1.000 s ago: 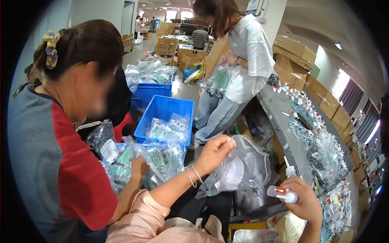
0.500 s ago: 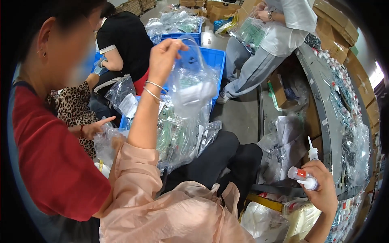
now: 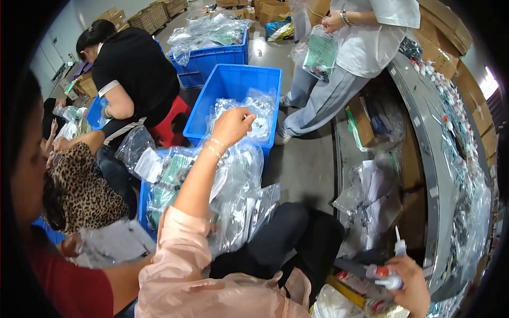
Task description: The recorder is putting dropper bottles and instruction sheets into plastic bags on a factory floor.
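Observation:
My left hand, with bracelets at its wrist, is stretched out over the blue bin. Its fingers are pinched together; what they hold, if anything, I cannot make out. Clear bags with small parts lie in that bin beyond the fingers. At the lower right my right hand is closed around several small white bottles. One has a long pointed nozzle standing up, and another shows a red band and a clear end. Filled clear bags are heaped below my left forearm, before my knees.
A person in a red sleeve sits close on my left with a clear bag. Another, in black, sits on a red stool. A standing person holds a filled bag. A curved grey-edged bench bears many small parts.
The clear bag that hung from my left hand no longer hangs there. In the picture, that hand sits lower, over the bin. My right hand still holds the bottles. The red-sleeved person has leaned down leftward.

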### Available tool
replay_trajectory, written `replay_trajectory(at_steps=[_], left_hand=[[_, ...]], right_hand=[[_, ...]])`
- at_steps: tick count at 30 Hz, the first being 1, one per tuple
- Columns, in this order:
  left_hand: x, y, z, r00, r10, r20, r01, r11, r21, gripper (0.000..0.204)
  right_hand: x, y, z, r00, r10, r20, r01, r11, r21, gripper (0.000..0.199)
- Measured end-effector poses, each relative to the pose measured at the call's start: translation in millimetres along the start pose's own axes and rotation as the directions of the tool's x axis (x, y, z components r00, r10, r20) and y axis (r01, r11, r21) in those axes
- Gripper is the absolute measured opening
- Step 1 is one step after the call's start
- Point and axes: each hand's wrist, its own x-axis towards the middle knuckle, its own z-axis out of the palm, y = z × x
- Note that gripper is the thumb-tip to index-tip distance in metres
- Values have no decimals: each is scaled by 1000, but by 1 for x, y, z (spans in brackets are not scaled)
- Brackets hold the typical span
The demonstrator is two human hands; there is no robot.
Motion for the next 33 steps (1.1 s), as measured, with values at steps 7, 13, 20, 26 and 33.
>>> replay_trajectory(at_steps=[7, 13, 20, 26, 33], left_hand=[[194, -192, 78, 973, 36, 229, -147, 859, 490, 34], [189, -206, 142, 737, -266, 622, 9, 923, 385, 40], [186, -244, 172, 724, -171, 668, -161, 900, 406, 34], [182, -235, 119, 986, 47, 160, -114, 892, 438, 21], [182, -147, 53, 935, 305, -179, -196, 870, 453, 20]], right_hand=[[15, 42, 10, 968, 231, 95, -245, 950, 194, 39], [72, 55, 9, 897, 361, 254, -433, 830, 351, 48], [107, 46, 10, 965, -6, 261, 34, 994, -101, 41], [96, 23, 20, 906, 363, 218, -419, 845, 333, 36], [85, 1, 8, 967, 242, 84, -256, 898, 358, 25]])
